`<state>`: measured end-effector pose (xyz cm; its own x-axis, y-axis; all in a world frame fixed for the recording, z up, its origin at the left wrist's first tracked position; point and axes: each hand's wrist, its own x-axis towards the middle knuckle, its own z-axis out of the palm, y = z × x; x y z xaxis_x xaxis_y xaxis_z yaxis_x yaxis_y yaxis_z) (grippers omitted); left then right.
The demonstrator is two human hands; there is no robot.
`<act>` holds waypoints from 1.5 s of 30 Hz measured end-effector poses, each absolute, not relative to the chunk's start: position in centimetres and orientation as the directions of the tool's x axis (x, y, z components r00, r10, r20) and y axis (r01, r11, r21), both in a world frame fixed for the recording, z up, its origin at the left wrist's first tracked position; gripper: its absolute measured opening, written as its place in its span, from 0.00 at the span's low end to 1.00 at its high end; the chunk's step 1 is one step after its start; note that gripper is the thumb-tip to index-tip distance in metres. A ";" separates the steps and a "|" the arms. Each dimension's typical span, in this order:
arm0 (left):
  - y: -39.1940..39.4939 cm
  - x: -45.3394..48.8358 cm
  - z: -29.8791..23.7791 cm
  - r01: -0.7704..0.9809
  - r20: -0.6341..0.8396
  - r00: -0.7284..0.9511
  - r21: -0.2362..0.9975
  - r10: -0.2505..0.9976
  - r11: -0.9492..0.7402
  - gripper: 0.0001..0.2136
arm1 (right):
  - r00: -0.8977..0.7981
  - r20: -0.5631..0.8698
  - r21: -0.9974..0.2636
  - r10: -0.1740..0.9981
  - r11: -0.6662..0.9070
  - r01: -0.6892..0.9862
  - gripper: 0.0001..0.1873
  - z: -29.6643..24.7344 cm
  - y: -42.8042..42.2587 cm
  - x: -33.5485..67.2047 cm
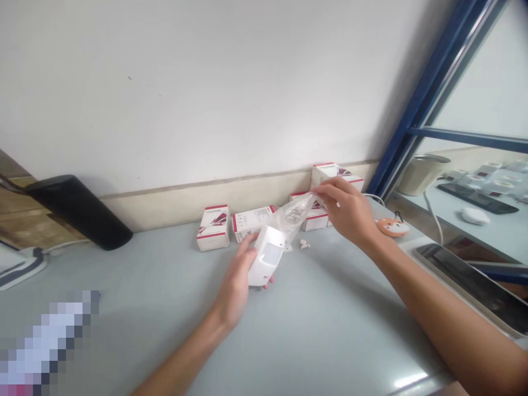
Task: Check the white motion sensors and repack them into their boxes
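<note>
Pale wall (pixel 206 93) fills the upper view; grey table (pixel 322 330) below, near edge mostly out of frame. Blue frame (pixel 416 115) at right, cut by the top edge; unclear whether the white items in its pane are seen through it or reflected. Lower left: a pixelated patch (pixel 45 346), content unreadable. Dark-faced slab (pixel 474 280) at right, running out of frame. Black cylinder (pixel 82 214) leans at the wall, left; its base is not distinguishable.

Right hand (pixel 346 212): thumb and forefinger pinch the upper end of a clear plastic bag; remaining fingers partly hidden. Left hand (pixel 237 280): fingers wrapped around a white device, tips showing at its lower right; palm contact hidden.

Cartons along the wall: one upright (pixel 213 228), one beside it (pixel 251 220) partly covered by device and bag, and a stack (pixel 335 175) behind the right hand, count obscured. White device (pixel 268 256) is above the table, tilted; red mark too small to read. Plastic bag (pixel 292 214) stretches from its top to the right fingers; contents, if any, indistinct. Orange item (pixel 391 226) near the slab. Small white pieces (pixel 304 244) on the table, shape blurred.
</note>
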<state>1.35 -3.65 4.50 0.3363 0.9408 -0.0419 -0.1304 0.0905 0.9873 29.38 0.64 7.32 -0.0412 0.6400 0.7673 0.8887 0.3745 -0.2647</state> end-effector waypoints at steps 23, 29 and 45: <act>-3.4 1.6 4.8 -0.312 0.011 0.313 0.946 0.950 0.091 0.18 | 0.256 0.454 -0.880 0.854 0.384 0.280 0.19 6.1 -1.6 23.2; -3.4 1.3 5.1 -0.485 0.002 0.334 0.858 0.943 0.170 0.16 | -0.208 0.072 -0.980 0.975 0.108 0.169 0.26 5.7 -3.4 21.0; -1.3 -0.4 3.0 -0.111 0.284 0.298 0.959 0.911 -0.262 0.28 | -0.326 0.143 -0.844 0.934 0.287 0.453 0.18 5.4 -2.6 22.3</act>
